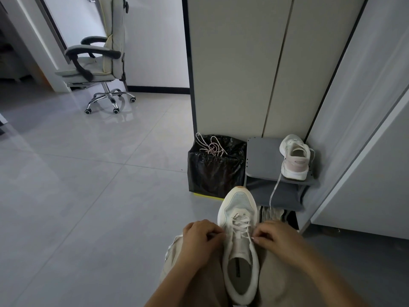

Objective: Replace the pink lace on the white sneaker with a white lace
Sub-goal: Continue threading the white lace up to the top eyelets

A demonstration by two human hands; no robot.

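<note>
Sneaker: it lay on the person's trousers between the two hands, toe pointing away and opening toward the camera.
White lace: I saw it crossed through the eyelets, with an end running out toward each hand.
Left hand: its fingers were curled against the sneaker's left side, gripping a short bit of the white lace.
Right hand: fingertips pinched the white lace just beside the right eyelets.
Pink lace: it sat in a loose tangle on top of the bin, well ahead of both hands.
Bin: black-bagged, it stood beyond the sneaker's toe, slightly left.
Second sneaker: I noted it heel toward me on a grey shelf ahead of the right hand, a lace hanging over the front edge.
Chair: it stood far ahead, left of the left hand.
</note>
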